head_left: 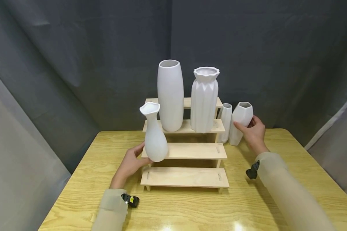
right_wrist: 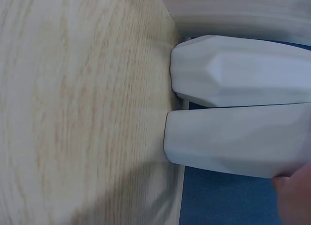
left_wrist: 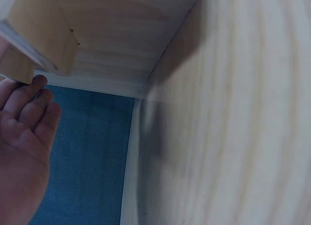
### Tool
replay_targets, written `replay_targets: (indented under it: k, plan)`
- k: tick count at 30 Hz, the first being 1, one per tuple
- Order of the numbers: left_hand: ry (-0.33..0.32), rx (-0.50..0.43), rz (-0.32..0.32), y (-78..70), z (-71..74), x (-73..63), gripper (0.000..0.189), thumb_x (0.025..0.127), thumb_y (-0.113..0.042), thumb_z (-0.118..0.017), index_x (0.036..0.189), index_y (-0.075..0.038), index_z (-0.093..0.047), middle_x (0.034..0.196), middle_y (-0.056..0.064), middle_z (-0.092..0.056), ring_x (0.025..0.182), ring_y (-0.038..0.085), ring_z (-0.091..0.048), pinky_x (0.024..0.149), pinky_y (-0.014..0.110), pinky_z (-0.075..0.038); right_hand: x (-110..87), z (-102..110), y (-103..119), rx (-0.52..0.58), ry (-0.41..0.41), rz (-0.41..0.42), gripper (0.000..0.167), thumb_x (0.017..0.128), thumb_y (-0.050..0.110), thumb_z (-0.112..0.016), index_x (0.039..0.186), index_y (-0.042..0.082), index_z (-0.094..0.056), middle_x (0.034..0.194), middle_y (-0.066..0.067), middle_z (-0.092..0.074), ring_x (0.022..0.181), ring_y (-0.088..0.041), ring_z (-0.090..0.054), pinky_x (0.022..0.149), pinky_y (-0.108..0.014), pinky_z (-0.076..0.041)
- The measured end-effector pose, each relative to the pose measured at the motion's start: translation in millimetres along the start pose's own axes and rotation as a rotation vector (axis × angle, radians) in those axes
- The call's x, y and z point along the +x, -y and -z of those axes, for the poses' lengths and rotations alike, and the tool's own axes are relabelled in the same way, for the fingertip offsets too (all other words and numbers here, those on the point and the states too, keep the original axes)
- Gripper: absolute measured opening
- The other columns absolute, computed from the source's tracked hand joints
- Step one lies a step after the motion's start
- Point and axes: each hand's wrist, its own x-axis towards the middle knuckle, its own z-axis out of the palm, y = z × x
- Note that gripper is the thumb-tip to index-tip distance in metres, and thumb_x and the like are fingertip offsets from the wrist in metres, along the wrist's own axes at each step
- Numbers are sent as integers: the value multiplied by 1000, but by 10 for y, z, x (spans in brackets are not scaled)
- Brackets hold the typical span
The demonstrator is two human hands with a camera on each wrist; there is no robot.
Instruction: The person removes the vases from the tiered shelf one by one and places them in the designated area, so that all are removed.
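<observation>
My left hand [head_left: 131, 163] holds a white wavy-rimmed vase [head_left: 155, 138] low on its body, at the left end of a stepped wooden shelf [head_left: 196, 150]. The vase's base overlaps the front edge of the second step from the bottom. In the left wrist view, the left hand [left_wrist: 22, 137] has several fingers by the shelf's wood [left_wrist: 43, 25], and the vase is out of sight. Behind the shelf's right side, my right hand [head_left: 254, 133] grips a white faceted vase [head_left: 240, 123]; its base [right_wrist: 209, 137] meets the table. The right thumb [right_wrist: 294, 191] touches its side.
A tall smooth vase [head_left: 170, 96] and a pleated vase [head_left: 204, 99] stand on the upper part of the shelf. Another slim faceted vase [head_left: 225, 123] stands between the shelf and the right-hand vase. Grey curtains [head_left: 234, 38] hang behind the wooden table [head_left: 191, 208].
</observation>
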Motion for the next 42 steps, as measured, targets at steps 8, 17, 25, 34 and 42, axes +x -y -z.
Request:
replay_targets:
  k: [8, 17, 25, 34, 42]
  plan:
    - [5, 1, -2, -18, -16, 0, 81, 79, -23, -86, 149, -18, -46, 153, 6, -39, 143, 34, -29, 113, 51, -29, 14, 11, -71, -1, 10, 9, 91, 81, 44, -81, 150, 6, -36, 146, -16, -45, 129, -30, -46, 108, -46, -40]
    - [9, -4, 10, -18, -36, 5, 82, 79, -22, -85, 150, -17, -45, 155, 9, -36, 143, 35, -29, 113, 52, -29, 18, 48, -92, -7, 36, 16, 92, 82, 45, -79, 152, 6, -32, 151, -15, -40, 136, -32, -41, 111, -47, -35]
    - [12, -5, 5, -5, -38, 23, 82, 79, -24, -86, 150, -18, -45, 154, 8, -37, 143, 35, -28, 113, 53, -28, -31, 95, -79, 83, 34, 25, 89, 84, 32, -80, 155, 7, -32, 154, -15, -36, 140, -27, -36, 114, -39, -31]
    - [16, -8, 11, -16, -22, 12, 83, 79, -25, -86, 150, -18, -44, 155, 8, -36, 142, 36, -29, 112, 56, -29, -132, 190, -24, 113, 32, -23, 91, 86, 34, -78, 157, 10, -26, 160, -10, -27, 145, -23, -28, 116, -30, -25]
    - [18, 1, 10, -29, -19, -6, 82, 79, -26, -85, 150, -19, -44, 154, 7, -37, 143, 35, -28, 112, 56, -29, -248, 305, 28, 89, 25, -63, 92, 85, 37, -77, 158, 15, -25, 160, -4, -27, 145, -18, -29, 115, -28, -26]
